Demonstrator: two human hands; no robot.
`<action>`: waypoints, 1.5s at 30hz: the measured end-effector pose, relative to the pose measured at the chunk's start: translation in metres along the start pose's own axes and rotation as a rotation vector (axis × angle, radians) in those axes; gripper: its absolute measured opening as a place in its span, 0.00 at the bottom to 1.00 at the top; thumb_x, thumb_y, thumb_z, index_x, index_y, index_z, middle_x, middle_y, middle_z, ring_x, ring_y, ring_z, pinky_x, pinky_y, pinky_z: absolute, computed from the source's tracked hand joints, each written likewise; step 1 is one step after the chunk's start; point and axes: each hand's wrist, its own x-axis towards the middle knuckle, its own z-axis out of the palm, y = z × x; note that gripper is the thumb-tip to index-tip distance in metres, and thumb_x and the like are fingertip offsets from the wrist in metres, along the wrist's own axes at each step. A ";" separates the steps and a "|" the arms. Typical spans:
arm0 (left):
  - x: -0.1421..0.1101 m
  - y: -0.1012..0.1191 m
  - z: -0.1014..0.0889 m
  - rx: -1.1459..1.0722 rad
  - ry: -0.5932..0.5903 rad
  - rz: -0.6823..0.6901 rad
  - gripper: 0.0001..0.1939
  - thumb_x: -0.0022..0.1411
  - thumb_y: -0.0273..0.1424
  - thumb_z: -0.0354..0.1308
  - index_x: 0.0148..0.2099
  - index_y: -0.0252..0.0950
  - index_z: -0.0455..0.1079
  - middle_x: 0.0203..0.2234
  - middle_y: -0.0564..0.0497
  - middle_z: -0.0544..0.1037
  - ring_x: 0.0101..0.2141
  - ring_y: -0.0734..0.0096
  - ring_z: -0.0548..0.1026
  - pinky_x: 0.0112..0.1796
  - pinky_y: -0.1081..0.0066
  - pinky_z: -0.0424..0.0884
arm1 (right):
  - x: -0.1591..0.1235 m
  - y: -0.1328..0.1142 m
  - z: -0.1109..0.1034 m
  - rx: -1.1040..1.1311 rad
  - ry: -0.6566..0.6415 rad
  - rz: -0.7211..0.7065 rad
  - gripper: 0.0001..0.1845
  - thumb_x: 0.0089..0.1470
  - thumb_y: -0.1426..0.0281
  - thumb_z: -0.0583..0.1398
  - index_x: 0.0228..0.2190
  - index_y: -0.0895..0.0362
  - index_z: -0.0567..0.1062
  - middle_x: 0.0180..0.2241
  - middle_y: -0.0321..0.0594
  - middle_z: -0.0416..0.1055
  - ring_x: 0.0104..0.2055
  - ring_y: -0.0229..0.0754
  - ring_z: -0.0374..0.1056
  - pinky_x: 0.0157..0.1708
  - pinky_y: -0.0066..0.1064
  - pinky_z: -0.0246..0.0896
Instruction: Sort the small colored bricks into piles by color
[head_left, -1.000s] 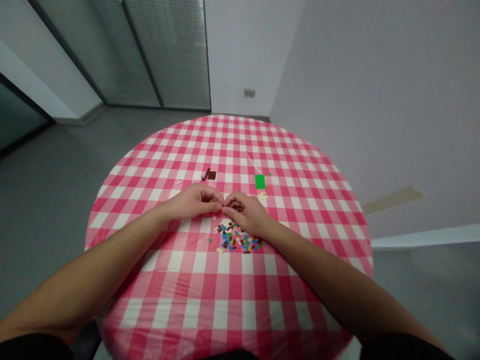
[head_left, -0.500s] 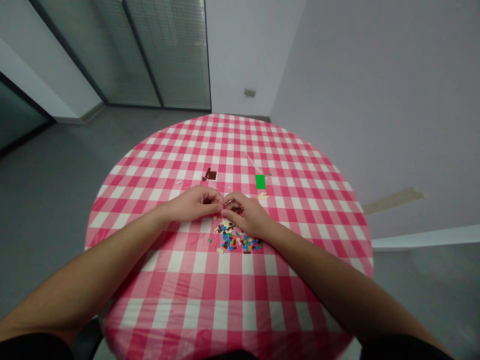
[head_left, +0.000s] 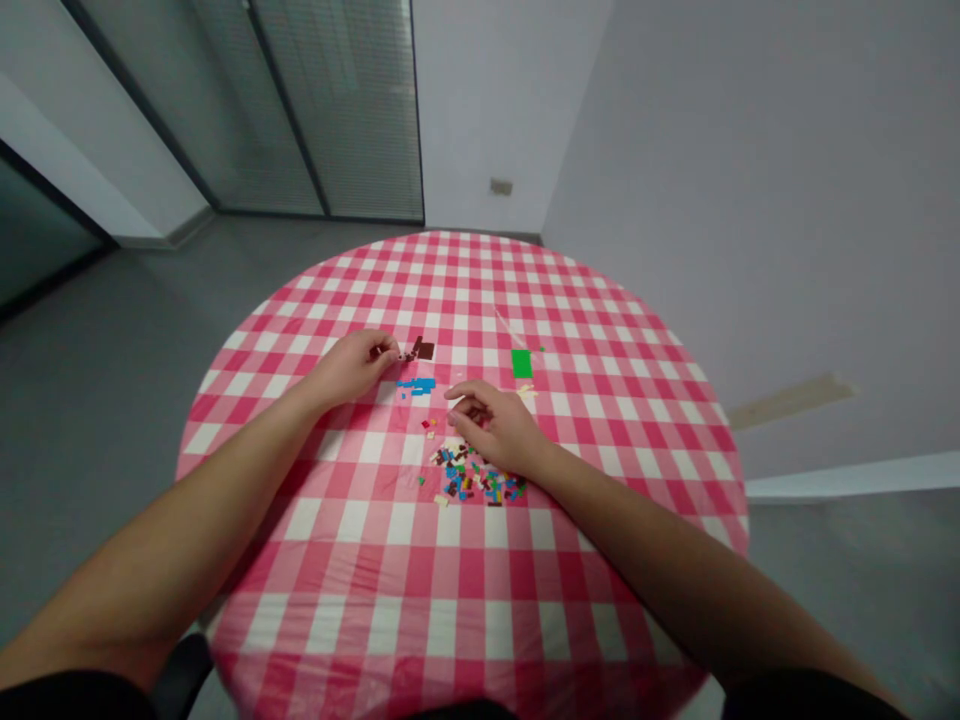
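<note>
My left hand is at the left edge of a small group of dark brown building bricks, its thumb and fingertips pinched together. Whatever is in that pinch is too small to make out. Just below lies a cluster of blue bricks. My right hand hovers by the upper edge of a mixed pile of tiny bricks, fingers loosely curled, with the thumb and index finger apart. I see nothing between them. A few red and yellow pieces lie left of the right hand.
A green plate lies beyond my right hand, with cream pieces just below it. The round table wears a red-and-white checked cloth. A wall stands to the right, and glass panels stand behind the table.
My left hand has moved up and left, away from my right hand, to the brown bricks, uncovering the blue cluster. The right hand stays in place; its thumb and index finger have parted.
</note>
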 end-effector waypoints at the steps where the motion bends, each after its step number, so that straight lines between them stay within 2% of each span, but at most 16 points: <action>1: 0.002 -0.003 0.000 0.046 -0.011 -0.005 0.15 0.65 0.39 0.52 0.33 0.35 0.72 0.27 0.48 0.78 0.28 0.65 0.73 0.29 0.69 0.61 | 0.000 0.000 0.000 0.000 0.002 -0.003 0.11 0.59 0.69 0.59 0.45 0.56 0.72 0.29 0.37 0.76 0.28 0.38 0.72 0.29 0.29 0.66; 9: 0.006 -0.009 0.007 0.118 -0.026 0.006 0.16 0.64 0.39 0.52 0.33 0.34 0.76 0.26 0.46 0.79 0.27 0.64 0.73 0.28 0.69 0.61 | -0.001 0.001 0.000 -0.003 -0.010 -0.005 0.11 0.59 0.69 0.59 0.45 0.55 0.72 0.28 0.37 0.76 0.28 0.38 0.71 0.28 0.28 0.65; 16: 0.006 -0.007 0.007 0.093 0.008 0.026 0.16 0.63 0.39 0.53 0.32 0.35 0.77 0.22 0.49 0.76 0.25 0.66 0.71 0.28 0.69 0.59 | -0.002 0.000 0.000 -0.013 -0.020 -0.005 0.12 0.59 0.69 0.59 0.45 0.56 0.72 0.28 0.36 0.75 0.27 0.37 0.71 0.27 0.28 0.65; 20: 0.006 -0.006 0.008 0.096 0.009 0.030 0.17 0.63 0.39 0.53 0.32 0.35 0.78 0.23 0.48 0.77 0.26 0.65 0.72 0.28 0.69 0.59 | -0.002 0.000 0.000 -0.025 -0.019 0.013 0.12 0.59 0.69 0.59 0.46 0.55 0.72 0.28 0.36 0.76 0.27 0.37 0.71 0.27 0.27 0.65; 30: 0.005 -0.002 0.012 0.037 0.070 -0.024 0.18 0.66 0.40 0.53 0.42 0.35 0.80 0.33 0.44 0.83 0.32 0.62 0.76 0.32 0.68 0.63 | -0.001 -0.001 0.000 -0.023 -0.014 0.013 0.12 0.59 0.69 0.59 0.45 0.56 0.73 0.28 0.37 0.76 0.26 0.37 0.71 0.27 0.27 0.65; 38: 0.001 0.002 0.013 -0.031 0.059 -0.061 0.17 0.60 0.40 0.59 0.46 0.34 0.78 0.29 0.48 0.80 0.27 0.67 0.73 0.28 0.71 0.64 | -0.001 -0.001 -0.001 -0.042 -0.016 0.023 0.13 0.59 0.69 0.59 0.46 0.56 0.74 0.29 0.38 0.77 0.27 0.37 0.72 0.28 0.27 0.65; 42: 0.005 -0.002 0.017 -0.035 0.072 -0.038 0.16 0.61 0.38 0.57 0.45 0.33 0.79 0.28 0.48 0.80 0.27 0.67 0.73 0.28 0.71 0.62 | 0.000 0.001 -0.001 -0.103 -0.014 0.007 0.14 0.59 0.69 0.59 0.46 0.57 0.76 0.29 0.39 0.77 0.26 0.37 0.71 0.27 0.27 0.64; 45: 0.003 0.001 0.016 -0.026 0.072 -0.036 0.16 0.62 0.39 0.57 0.44 0.34 0.79 0.29 0.48 0.81 0.28 0.66 0.74 0.29 0.71 0.63 | 0.002 0.003 -0.003 -0.243 -0.055 -0.041 0.13 0.60 0.69 0.59 0.44 0.56 0.79 0.29 0.39 0.78 0.27 0.38 0.69 0.30 0.29 0.64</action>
